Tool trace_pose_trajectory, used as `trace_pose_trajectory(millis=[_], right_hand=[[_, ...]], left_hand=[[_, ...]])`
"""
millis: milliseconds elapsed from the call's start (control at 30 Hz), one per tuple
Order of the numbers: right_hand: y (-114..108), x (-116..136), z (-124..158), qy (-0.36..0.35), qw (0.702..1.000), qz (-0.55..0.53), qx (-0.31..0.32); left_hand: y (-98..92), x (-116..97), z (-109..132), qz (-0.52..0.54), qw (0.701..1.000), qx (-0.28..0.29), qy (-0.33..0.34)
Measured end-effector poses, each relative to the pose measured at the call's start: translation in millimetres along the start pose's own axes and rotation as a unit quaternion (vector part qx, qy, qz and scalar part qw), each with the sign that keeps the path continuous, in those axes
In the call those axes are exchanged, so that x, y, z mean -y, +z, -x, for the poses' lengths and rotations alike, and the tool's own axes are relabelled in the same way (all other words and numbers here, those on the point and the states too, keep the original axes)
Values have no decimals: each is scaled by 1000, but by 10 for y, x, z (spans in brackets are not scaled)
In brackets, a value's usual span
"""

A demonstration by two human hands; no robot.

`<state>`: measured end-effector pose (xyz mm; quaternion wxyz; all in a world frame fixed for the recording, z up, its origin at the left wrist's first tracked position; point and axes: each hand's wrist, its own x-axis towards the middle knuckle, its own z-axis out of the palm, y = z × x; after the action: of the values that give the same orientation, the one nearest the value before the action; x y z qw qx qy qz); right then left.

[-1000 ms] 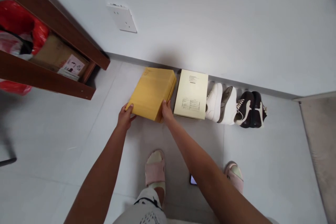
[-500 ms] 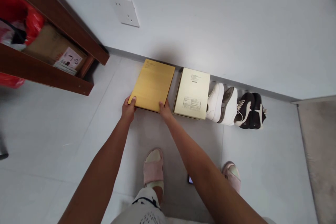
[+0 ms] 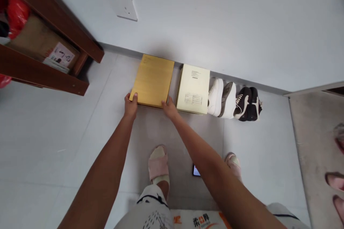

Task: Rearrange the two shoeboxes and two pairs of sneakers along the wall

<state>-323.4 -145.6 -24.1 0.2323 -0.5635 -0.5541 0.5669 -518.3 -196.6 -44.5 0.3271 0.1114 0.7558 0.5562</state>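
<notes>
A yellow-brown cardboard box (image 3: 152,79) lies flat on the grey tiled floor against the wall. My left hand (image 3: 130,104) grips its near left corner with the thumb on top. My right hand (image 3: 170,106) holds its near right corner, fingers curled at the edge. A cream box (image 3: 193,88) with printed labels sits just to the right of it, also against the wall.
Right of the cream box stand a pair of white shoes (image 3: 221,97) and a dark pair (image 3: 248,103). A dark wooden shelf (image 3: 43,75) with a cardboard box and red bag is at the left. A phone (image 3: 196,170) lies between my slippered feet. A beige mat (image 3: 317,150) lies right.
The yellow-brown box went from tilted to lying flat and slid toward the wall, beside the cream box. Both hands stayed on its near corners.
</notes>
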Motion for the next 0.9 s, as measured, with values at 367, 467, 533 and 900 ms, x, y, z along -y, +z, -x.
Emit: trace_pose_trajectory(millis=[367,467,533,900], right_hand=[[-567,-663,1521,133,988,-73,18],[-725,-744,1659,177,981,-75,22],[-775,-715,1647,189,979,-79,7],[-270,-27,848,107,992,-58,44]], left_hand=[[-335,460,1365,-12,986,-9,-163],[-428,594,1673,4,975,-2,-220],[-451,591,1708,14,973,-6,-232],[-394,-333,950,48,988,-64,-133]])
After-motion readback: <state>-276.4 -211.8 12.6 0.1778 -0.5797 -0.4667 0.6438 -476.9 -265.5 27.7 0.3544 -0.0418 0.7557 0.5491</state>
